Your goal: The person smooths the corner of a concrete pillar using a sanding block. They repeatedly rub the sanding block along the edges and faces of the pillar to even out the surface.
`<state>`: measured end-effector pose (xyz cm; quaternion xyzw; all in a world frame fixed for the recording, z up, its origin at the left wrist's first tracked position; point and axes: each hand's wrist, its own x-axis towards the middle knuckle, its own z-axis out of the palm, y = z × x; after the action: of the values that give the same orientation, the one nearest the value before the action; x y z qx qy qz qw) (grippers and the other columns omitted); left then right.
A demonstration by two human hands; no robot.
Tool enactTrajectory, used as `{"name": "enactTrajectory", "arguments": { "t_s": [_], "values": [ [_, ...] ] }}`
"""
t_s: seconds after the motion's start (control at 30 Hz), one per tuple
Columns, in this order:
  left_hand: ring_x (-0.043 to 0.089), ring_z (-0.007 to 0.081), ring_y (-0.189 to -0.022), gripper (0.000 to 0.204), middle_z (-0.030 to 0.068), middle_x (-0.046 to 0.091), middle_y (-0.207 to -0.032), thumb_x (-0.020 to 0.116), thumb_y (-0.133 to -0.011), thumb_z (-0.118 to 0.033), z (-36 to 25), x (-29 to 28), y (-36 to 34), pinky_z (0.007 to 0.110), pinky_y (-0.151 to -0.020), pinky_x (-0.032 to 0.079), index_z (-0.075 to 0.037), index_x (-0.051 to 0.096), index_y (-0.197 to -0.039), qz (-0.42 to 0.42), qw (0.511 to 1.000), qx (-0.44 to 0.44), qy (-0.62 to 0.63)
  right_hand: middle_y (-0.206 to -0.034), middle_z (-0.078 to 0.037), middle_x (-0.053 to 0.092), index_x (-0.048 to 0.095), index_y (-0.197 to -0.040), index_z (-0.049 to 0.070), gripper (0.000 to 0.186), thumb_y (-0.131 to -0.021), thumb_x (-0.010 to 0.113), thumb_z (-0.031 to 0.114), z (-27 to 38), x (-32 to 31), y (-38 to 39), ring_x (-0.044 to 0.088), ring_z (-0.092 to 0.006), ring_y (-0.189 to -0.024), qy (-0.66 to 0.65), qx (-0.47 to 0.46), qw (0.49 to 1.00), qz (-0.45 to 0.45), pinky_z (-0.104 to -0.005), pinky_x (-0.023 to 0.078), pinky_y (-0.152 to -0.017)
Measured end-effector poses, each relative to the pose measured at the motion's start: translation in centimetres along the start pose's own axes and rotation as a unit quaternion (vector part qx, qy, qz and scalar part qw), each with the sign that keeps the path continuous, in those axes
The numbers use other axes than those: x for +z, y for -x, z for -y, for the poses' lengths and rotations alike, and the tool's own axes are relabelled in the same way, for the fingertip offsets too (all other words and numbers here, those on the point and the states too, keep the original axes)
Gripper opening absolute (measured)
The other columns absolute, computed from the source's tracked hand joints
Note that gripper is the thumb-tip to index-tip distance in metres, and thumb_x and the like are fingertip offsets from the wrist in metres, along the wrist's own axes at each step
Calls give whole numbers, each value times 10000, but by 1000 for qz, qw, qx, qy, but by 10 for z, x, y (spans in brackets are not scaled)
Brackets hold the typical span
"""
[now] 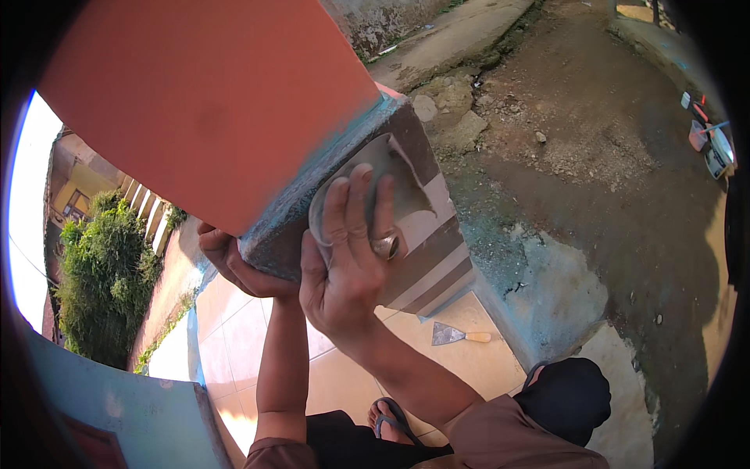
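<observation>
A square pillar with a red upper part [211,109] has a dark, rough ledge [320,168] below it, smeared with blue-green paint. My right hand [355,234], with a ring on one finger, presses a curled grey-brown sheet that looks like sandpaper [402,168] flat against the pillar's brown side, just under the ledge. Around the ledge's near left corner, the fingers of my left hand [242,266] are curled, partly hidden behind it. Below, on the tiles, lies a putty knife [461,334] with a wooden handle.
Striped brown and pale paint [433,262] covers the pillar's lower side. Pale tiles [340,383] surround my sandalled foot [383,418]. To the right, a concrete edge [558,289] borders a dirt path [617,227]. Containers and tools [715,152] sit far right; a bush [105,273] grows left.
</observation>
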<state>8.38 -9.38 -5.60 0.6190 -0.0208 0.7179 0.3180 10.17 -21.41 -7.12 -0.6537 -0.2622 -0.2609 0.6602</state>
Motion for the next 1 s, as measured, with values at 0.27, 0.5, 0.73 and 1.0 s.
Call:
{"name": "enactTrajectory", "arguments": {
  "t_s": [0.27,0.5,0.73,1.0],
  "values": [
    [487,204,-1089,234,108,482,-1051,335,-895,-237,-13,12,5,418,-977,412,-37,453,-928,-21,998,-2,-59,-1492,-192,447,498,-1420,17,496,-971,490,228,-28,0,-46,366,-405,-1410,-22,-2,994,-103,-431,235,-1060],
    [503,210,-1078,238,112,486,-1073,334,-900,-239,-11,17,5,418,-975,423,-41,461,-938,-20,999,-38,10,-1491,-212,440,486,-1415,-22,464,-1010,439,198,-7,2,12,319,-429,-1430,-43,1,999,-19,-492,157,-1148],
    [488,219,-1092,236,118,486,-1065,345,-914,-211,-17,8,6,416,-1000,390,-10,466,-895,-7,979,33,-202,-1488,-204,448,490,-1417,-13,462,-987,482,157,-21,-6,-70,295,-433,-1440,-16,-47,995,-91,-541,133,-1156],
    [492,217,-1054,262,109,492,-1011,348,-905,-219,-8,8,0,400,-973,392,0,492,-914,2,999,19,-44,-1524,-152,415,480,-1448,62,505,-963,523,194,-45,-9,-20,304,-415,-1441,-39,-29,997,-62,-581,187,-1140]
  ]
}}
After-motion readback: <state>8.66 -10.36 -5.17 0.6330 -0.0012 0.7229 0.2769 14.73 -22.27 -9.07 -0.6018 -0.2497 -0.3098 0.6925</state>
